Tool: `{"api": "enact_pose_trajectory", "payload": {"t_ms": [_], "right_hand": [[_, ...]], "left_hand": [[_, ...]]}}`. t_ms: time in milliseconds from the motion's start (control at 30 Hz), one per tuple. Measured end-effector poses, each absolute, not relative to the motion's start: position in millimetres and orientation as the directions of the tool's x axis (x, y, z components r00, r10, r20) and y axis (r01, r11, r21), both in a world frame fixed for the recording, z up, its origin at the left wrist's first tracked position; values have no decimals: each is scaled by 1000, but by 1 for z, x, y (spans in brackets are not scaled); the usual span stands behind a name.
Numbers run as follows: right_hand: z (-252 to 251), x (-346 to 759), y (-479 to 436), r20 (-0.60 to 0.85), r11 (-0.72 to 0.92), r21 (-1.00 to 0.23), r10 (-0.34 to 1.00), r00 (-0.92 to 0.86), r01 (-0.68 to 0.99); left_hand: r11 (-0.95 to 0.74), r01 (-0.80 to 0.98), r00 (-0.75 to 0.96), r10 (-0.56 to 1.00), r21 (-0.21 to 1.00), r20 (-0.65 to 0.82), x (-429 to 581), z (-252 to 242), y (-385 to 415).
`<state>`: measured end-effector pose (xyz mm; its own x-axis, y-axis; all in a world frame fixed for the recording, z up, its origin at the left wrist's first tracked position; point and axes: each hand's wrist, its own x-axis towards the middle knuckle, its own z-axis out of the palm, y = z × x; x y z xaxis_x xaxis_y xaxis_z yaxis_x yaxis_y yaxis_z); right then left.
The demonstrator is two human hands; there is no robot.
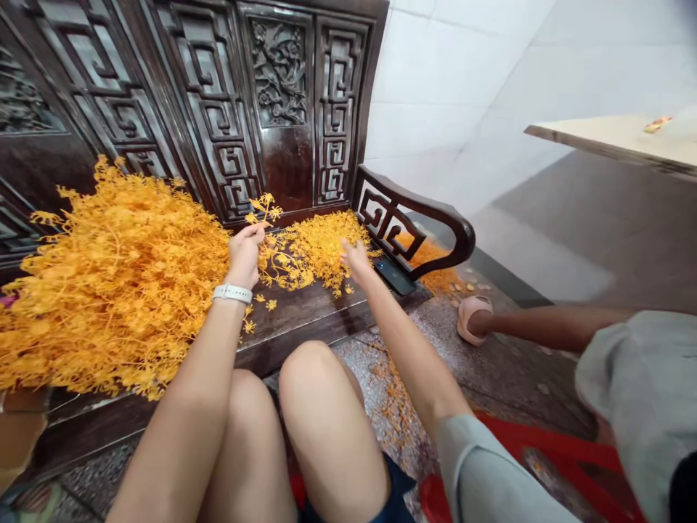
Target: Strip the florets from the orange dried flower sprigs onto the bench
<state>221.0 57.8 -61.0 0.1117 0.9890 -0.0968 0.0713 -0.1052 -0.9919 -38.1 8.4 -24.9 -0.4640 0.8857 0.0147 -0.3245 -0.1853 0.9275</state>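
Sprig (pixel 266 201), orange-yellow, thin-stemmed, frilly-tipped

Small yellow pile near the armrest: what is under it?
The small yellow pile rests on the dark bench seat, visible along its front edge; whatever lies directly beneath is covered.

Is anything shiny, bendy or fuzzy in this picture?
Head view: pale glare on the dark bench; head view: the left arm looks stretched, probably by a wide lens; head view: the right hand looks slightly blurred; head view: grey shadow under the table.
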Motion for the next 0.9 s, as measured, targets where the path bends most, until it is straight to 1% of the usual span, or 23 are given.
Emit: {"api": "enact_pose_trajectory", "payload": {"t_ms": [33, 67, 133, 167, 200, 233, 267, 367, 433, 533, 633, 733, 800, 833, 900], "right_hand": [[-57, 224, 60, -133, -126, -988, 988, 76, -91], [-48, 226, 61, -146, -132, -949, 989, 30, -287], [-25, 231, 61, -86, -73, -783, 996, -8, -617], [-13, 231, 61, -40, -24, -705, 999, 6, -708], [-2, 230, 60, 2, 17, -679, 1000, 21, -734], [7, 227, 58, 35, 35, -694, 999, 14, -720], [15, 220, 56, 58, 35, -736, 998, -11, -676], [21, 190, 45, 62, 17, -893, 994, -85, -450], [17, 167, 38, 74, 59, -956, 996, -43, -289], [6, 147, 32, 202, 209, -972, 977, 68, -106], [-2, 147, 27, 397, 395, -918, 910, 118, 45], [-10, 158, 10, 597, 549, -782, 796, 101, 295], [-15, 165, -14, 669, 607, -662, 743, -19, 441], [-16, 169, -29, 686, 637, -606, 722, -93, 477], [-12, 174, -68, 731, 727, -501, 646, -219, 469]], "left_hand": [[-191, -320, -450, 893, 928, 28, -38, -25, 8], [-199, -314, -437, 898, 928, 44, -38, -24, 7], [-216, -299, -413, 907, 929, 78, -36, -22, 5], [-224, -288, -399, 912, 931, 96, -34, -20, 4], [-230, -275, -382, 917, 933, 113, -32, -18, 2], [-236, -258, -357, 924, 937, 134, -29, -16, -1], [-244, -237, -325, 932, 940, 160, -26, -14, -3], [-276, -143, -218, 946, 950, 242, -15, -11, -12], [-298, -42, -157, 944, 954, 288, -9, -9, -18], [-325, 144, -28, 943, 935, 332, -6, -7, -28], [-361, 322, 99, 932, 875, 348, -11, -2, -37], [-396, 527, 120, 910, 752, 396, -16, 1, -45], [-397, 651, 144, 901, 647, 408, -18, 0, -48], [-392, 692, 158, 902, 606, 402, -18, -3, -48], [-351, 763, 142, 910, 543, 389, -20, -11, -46]]}}
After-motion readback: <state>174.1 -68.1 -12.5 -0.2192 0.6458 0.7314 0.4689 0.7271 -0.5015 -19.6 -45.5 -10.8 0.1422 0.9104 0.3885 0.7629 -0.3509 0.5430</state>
